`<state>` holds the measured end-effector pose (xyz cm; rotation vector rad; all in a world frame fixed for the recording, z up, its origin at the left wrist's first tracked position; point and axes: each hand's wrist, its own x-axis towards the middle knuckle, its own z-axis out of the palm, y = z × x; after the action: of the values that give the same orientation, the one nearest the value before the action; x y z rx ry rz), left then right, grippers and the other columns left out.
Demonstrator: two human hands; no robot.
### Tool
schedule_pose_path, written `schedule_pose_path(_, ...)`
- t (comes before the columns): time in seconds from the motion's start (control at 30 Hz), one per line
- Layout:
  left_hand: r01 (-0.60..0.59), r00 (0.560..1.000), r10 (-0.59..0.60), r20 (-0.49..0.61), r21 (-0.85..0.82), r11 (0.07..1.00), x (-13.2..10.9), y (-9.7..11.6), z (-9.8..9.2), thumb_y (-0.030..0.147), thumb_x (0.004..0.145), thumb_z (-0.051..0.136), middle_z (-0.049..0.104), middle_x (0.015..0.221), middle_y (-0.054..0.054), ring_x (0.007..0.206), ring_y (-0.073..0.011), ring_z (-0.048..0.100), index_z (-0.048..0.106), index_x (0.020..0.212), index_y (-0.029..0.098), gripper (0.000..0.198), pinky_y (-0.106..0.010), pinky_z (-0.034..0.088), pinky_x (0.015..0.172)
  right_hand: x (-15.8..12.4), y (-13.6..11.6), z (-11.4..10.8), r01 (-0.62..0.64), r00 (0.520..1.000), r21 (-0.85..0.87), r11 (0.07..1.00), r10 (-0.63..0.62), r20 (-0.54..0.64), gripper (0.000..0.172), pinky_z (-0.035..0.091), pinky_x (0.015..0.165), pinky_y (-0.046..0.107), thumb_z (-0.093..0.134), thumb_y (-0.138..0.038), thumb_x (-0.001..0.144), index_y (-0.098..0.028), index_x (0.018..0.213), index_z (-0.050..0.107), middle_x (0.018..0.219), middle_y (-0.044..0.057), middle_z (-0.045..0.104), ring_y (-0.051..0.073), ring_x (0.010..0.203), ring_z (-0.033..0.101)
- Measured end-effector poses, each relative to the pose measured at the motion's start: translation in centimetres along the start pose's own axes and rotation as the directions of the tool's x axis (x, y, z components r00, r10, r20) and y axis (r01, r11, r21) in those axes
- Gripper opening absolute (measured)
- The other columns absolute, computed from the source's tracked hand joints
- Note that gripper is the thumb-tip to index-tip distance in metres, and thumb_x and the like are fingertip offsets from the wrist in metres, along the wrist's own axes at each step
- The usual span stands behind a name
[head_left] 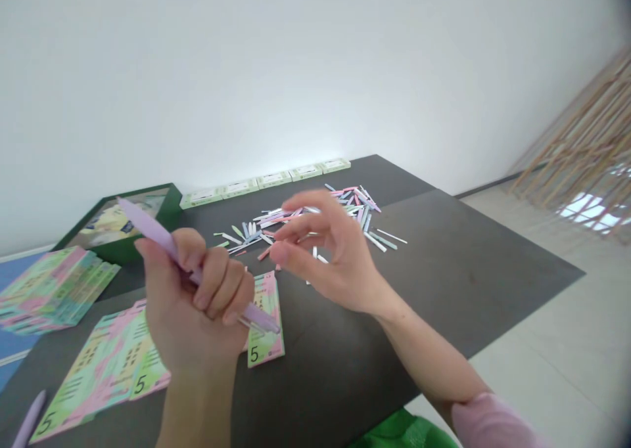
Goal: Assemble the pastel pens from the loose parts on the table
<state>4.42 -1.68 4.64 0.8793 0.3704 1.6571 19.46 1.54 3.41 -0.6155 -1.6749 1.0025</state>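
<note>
My left hand point(202, 297) is wrapped round a light purple pen point(148, 225), raised above the table with its pointed end up to the left and its other end down to the right. To the right, my right hand point(330, 244) hovers with curved fingers and a gap between thumb and fingertips; nothing shows in it. Behind my right hand lies a loose pile of pastel pens and pen parts point(362, 205). Below my left hand are flat pastel card packs point(89, 362) marked with a 5, and a similar single pack point(266, 303) lies partly behind the pen.
A green-rimmed box point(170, 201) with yellow and white contents stands at the back left. Beside it is a stack of pastel packs point(54, 287). Light green boxes point(273, 180) line the wall. Another purple pen point(30, 418) lies at the lower left. The dark table's point(468, 264) edge runs along the right.
</note>
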Motion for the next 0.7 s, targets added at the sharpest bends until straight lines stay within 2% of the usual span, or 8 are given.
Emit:
schedule_pose_path(0.07, -0.038, 0.988, 0.016, -0.152, -0.148, 0.988, 0.2, -0.3, -0.2, 0.055, 0.097, 0.004, 0.023, 0.039, 0.01, 0.028, -0.002, 0.022, 0.041, 0.061, 0.017, 0.064, -0.008, 0.019, 0.026, -1.6, 2.0, 1.2, -0.151, 0.987, 0.064, 0.986, 0.147, 0.057, 0.036, 0.048, 0.056, 0.02, 0.074, -0.048, 0.075, -0.019, 0.089, 0.058, 0.078, -0.001, 0.062, 0.008, 0.061, 0.059)
schedule_pose_path(0.13, -0.047, 0.968, -0.011, -0.252, -0.221, 0.974, 0.2, -0.9, -0.6, 0.052, 0.099, 0.007, 0.026, 0.04, 0.01, 0.028, -0.0011, 0.026, 0.039, 0.063, 0.018, 0.059, -0.008, 0.018, 0.027, -3.4, 3.0, 2.2, -0.31, 0.943, 0.07, 0.948, 0.297, 0.151, 0.036, 0.04, 0.046, 0.018, 0.074, -0.049, 0.074, -0.017, 0.082, 0.059, 0.06, -0.005, 0.055, 0.007, 0.05, 0.053)
schedule_pose_path(0.17, -0.041, 0.958, -0.028, -0.284, -0.237, 0.971, 0.1, -1.3, -0.8, 0.05, 0.101, 0.01, 0.027, 0.04, 0.01, 0.028, -0.001, 0.027, 0.04, 0.065, 0.019, 0.056, -0.008, 0.017, 0.026, -4.2, 3.2, 2.5, -0.336, 0.934, 0.096, 0.937, 0.319, 0.16, 0.036, 0.037, 0.044, 0.017, 0.07, -0.05, 0.078, -0.017, 0.078, 0.059, 0.056, -0.005, 0.052, 0.006, 0.047, 0.05)
schedule_pose_path(0.27, -0.032, 0.922, -0.085, -0.378, -0.291, 0.956, 0.4, -2.4, -1.7, 0.044, 0.103, 0.014, 0.026, 0.039, 0.011, 0.027, -0.0014, 0.029, 0.038, 0.065, 0.02, 0.051, -0.009, 0.014, 0.026, -5.7, 2.9, 2.8, -0.253, 0.965, 0.069, 0.965, 0.246, 0.093, 0.038, 0.034, 0.046, 0.017, 0.055, -0.05, 0.09, -0.015, 0.074, 0.06, 0.056, -0.003, 0.054, 0.005, 0.047, 0.048)
schedule_pose_path(0.4, -0.036, 0.898, -0.119, -0.425, -0.339, 0.94, 1.6, -2.9, -2.5, 0.044, 0.102, 0.009, 0.022, 0.035, 0.011, 0.023, -0.0013, 0.024, 0.029, 0.061, 0.022, 0.051, -0.01, 0.011, 0.024, -6.0, 2.7, 2.1, -0.186, 0.981, -0.016, 0.983, 0.186, 0.055, 0.049, 0.036, 0.049, 0.016, 0.033, -0.052, 0.099, -0.014, 0.084, 0.061, 0.056, -0.003, 0.053, 0.005, 0.048, 0.049)
schedule_pose_path(0.53, -0.095, 0.862, -0.115, -0.494, -0.38, 0.92, 2.4, -3.1, -2.5, 0.046, 0.102, 0.014, 0.021, 0.034, 0.011, 0.022, -0.0021, 0.022, 0.026, 0.061, 0.023, 0.048, -0.01, 0.013, 0.022, -6.4, 3.1, 2.0, -0.055, 0.998, -0.04, 0.998, 0.054, -0.036, 0.044, 0.034, 0.043, 0.014, 0.051, -0.058, 0.09, -0.016, 0.099, 0.059, 0.068, -0.002, 0.064, 0.002, 0.041, 0.046)
schedule_pose_path(0.6, -0.114, 0.844, -0.116, -0.523, -0.388, 0.915, 2.4, -3.3, -2.3, 0.048, 0.101, 0.017, 0.021, 0.034, 0.012, 0.021, -0.0027, 0.022, 0.025, 0.062, 0.024, 0.047, -0.01, 0.014, 0.021, -6.5, 3.0, 2.1, 0.012, 0.997, -0.144, 0.99, -0.022, -0.069, 0.037, 0.031, 0.04, 0.012, 0.062, -0.052, 0.085, -0.017, 0.097, 0.058, 0.069, -0.004, 0.065, 0.001, 0.038, 0.042)
schedule_pose_path(0.7, -0.105, 0.842, -0.114, -0.527, -0.368, 0.924, 2.1, -3.6, -1.9, 0.045, 0.102, 0.014, 0.025, 0.035, 0.011, 0.023, -0.0016, 0.028, 0.026, 0.062, 0.023, 0.047, -0.007, 0.021, 0.025, -6.7, 2.8, 2.2, 0.077, 0.992, -0.356, 0.931, -0.108, -0.068, 0.019, 0.032, 0.043, 0.013, 0.055, -0.036, 0.093, -0.018, 0.091, 0.056, 0.057, -0.006, 0.058, 0.003, 0.04, 0.046)
